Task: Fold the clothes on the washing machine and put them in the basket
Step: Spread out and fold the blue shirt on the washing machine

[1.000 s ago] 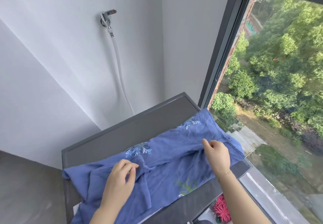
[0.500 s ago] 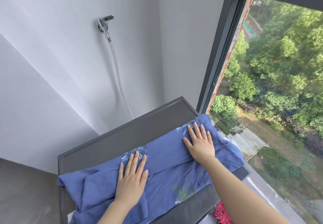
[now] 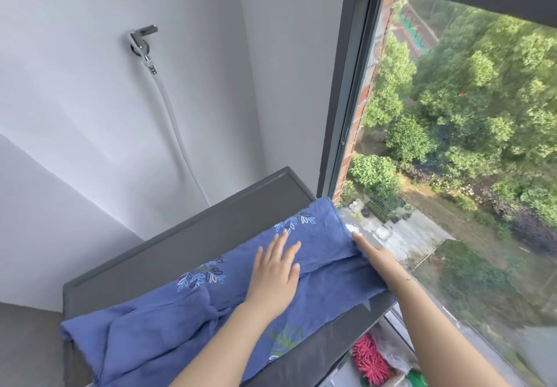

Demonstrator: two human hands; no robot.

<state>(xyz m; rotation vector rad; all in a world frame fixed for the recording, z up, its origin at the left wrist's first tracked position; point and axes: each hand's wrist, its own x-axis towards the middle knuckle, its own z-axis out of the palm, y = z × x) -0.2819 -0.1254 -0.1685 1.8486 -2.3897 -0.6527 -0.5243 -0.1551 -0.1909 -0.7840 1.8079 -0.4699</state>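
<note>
A blue garment with embroidered leaf motifs is spread across the dark grey washing machine, its top serving as the folding surface; the left end is bunched and rumpled near the left edge, the right end reaches the edge beside the window. The left hand is laid flat on the middle of the cloth, fingers straight and spread, palm down, likely to pin the fabric and smooth it so it is not dragged while the far end is worked. The right hand is at the garment's right edge, a finger extended along the hem; the rest of its fingers are hidden under or behind the fabric, so whether the cloth is pinched there cannot be told. A fold line is seen running across the cloth below the right hand, so a lengthwise fold is judged to be in progress, with the basket step not yet done. No basket is clearly in view; below the machine's front right corner a pink chenille item and some plastic wrapping are seen. A wall tap with a white hose runs down behind the machine, presumably its water feed. No brand, label or readable writing is visible anywhere.
</note>
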